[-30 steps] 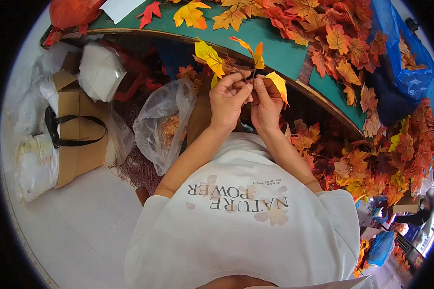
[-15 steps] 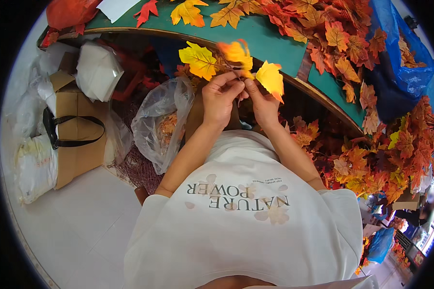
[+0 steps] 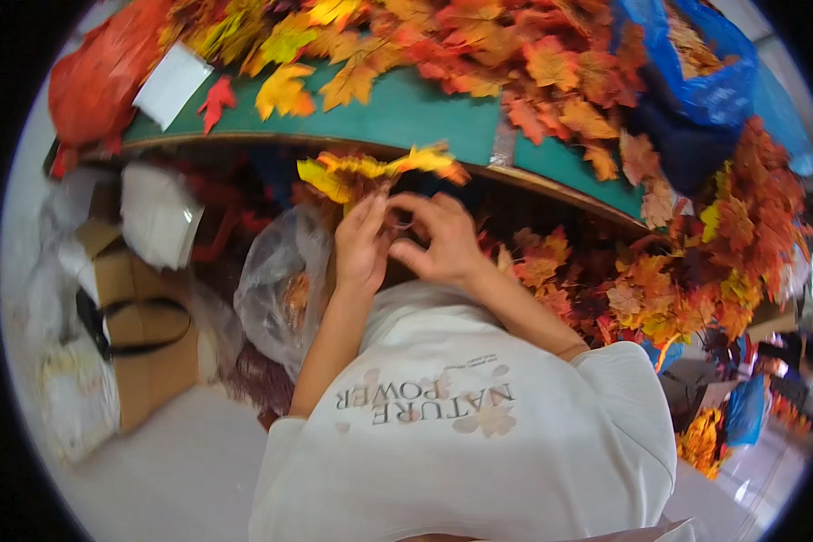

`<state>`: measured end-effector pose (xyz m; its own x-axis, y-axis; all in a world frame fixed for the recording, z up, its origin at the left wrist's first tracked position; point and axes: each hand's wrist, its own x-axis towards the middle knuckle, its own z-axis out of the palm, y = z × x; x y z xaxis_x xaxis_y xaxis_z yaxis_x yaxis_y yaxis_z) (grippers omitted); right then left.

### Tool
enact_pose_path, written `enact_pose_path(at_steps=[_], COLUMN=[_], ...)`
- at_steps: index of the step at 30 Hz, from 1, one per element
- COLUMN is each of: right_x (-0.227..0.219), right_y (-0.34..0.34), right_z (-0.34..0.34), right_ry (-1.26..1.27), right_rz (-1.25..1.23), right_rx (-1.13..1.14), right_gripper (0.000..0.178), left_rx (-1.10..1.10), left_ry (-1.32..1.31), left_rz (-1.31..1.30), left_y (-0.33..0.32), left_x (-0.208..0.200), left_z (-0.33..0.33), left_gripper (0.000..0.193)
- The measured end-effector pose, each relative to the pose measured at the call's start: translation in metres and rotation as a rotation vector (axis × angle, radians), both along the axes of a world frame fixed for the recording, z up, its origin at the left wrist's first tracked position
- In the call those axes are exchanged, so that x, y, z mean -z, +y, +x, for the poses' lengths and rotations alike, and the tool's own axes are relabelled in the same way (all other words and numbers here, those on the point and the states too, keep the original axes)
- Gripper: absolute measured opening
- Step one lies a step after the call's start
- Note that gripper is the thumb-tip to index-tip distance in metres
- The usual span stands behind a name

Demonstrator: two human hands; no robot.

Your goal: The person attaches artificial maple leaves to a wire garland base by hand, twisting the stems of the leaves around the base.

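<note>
In front of my chest, at the edge of the table, my left hand pinches the stems of a sprig of artificial maple leaves, yellow with orange edges. The leaves fan out above the fingertips. Close against it, my right hand is curved, with thumb and fingers apart and a gap between them. Its fingertips come near the stems, though blur hides whether they touch. The lower part of the stems is mostly hidden by the hands.
A green-topped table bears heaps of orange and red maple leaves and a white card. A blue bag stands at far right, a red bag at far left. Below are a clear plastic bag and a cardboard box.
My right hand has opened from its pinch and turned toward my left hand. The sprig has tilted, so its leaves show more edge-on. The whole view has shifted, showing more of the table.
</note>
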<state>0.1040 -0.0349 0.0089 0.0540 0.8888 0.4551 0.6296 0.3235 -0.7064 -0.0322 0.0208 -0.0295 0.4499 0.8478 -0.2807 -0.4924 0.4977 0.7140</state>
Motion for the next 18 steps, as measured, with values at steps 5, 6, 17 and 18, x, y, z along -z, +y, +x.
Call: enact_pose_path(at_steps=[5,6,17,18], right_x=[0.025,0.03,-0.004,-0.02], right_y=[-0.003,-0.004,0.004,0.008], right_z=[0.005,0.004,0.055,0.074], right_ry=[-0.271,-0.276,-0.206,-0.237], right_rz=[0.025,0.031,0.269,0.298], right_rx=[0.03,0.046,0.099,0.247], right_gripper=[0.022,0.022,0.02,0.021], left_rx=[0.129,0.135,-0.095,-0.104], left_ry=[-0.199,-0.167,0.048,0.042], left_rz=[-0.374,-0.326,-0.09,-0.092], left_y=[-0.022,-0.025,-0.011,-0.009], left_x=[0.014,0.014,0.028,0.029], left_z=[-0.015,-0.014,-0.002,-0.004], left_gripper=[0.026,0.022,0.009,0.009])
